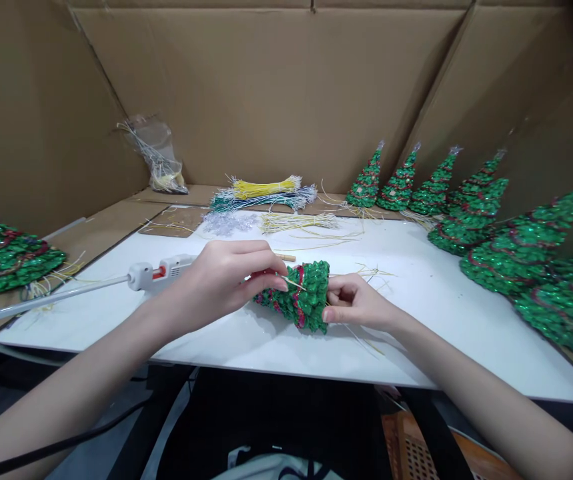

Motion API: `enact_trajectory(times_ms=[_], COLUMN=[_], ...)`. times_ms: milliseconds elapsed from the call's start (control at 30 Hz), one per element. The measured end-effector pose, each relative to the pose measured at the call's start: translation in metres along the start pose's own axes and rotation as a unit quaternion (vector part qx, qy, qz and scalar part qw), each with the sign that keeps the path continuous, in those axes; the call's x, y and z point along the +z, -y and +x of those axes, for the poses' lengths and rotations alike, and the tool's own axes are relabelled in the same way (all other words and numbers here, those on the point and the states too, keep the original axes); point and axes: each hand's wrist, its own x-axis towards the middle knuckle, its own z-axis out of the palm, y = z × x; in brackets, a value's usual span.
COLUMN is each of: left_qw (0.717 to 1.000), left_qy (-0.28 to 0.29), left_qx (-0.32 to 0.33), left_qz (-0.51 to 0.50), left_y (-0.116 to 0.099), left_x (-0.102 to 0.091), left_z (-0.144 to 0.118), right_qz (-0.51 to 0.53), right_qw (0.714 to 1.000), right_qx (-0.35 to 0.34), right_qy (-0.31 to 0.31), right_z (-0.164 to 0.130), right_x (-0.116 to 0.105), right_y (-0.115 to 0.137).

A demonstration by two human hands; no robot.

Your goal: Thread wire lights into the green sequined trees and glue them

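A small green glitter Christmas tree (305,295) with red trim lies on its side on the white board (416,280), its base toward the right. My left hand (221,280) grips the narrow top end and pinches a thin yellow wire against it. My right hand (353,301) holds the wide base end, fingers curled around its edge. Thin yellow wire strands trail from the tree under my right hand.
A white glue gun (159,272) lies left of my hands. Bundles of yellow, green and white wires (266,193) lie at the back. Finished glitter trees (471,213) line the right side; more trees (1,257) sit at far left. Cardboard walls (276,87) surround the table.
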Motion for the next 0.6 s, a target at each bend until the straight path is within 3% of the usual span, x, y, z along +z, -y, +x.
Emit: enact_trajectory(times_ms=[367,600], left_qw=[1.0,0.998], left_qy=[-0.006,0.037], left_qx=[0.03,0.047], left_qz=[0.002,0.016], left_y=[0.0025,-0.0026], left_x=[-0.0007,-0.0005], left_z=[-0.0009,0.0043], right_qz=[0.011,0.0], right_qw=[1.0,1.0], right_qx=[-0.009,-0.015], right_qy=[0.003,0.01], right_z=[0.0,0.001], right_x=[0.0003,-0.0009], right_y=[-0.0008,-0.0009])
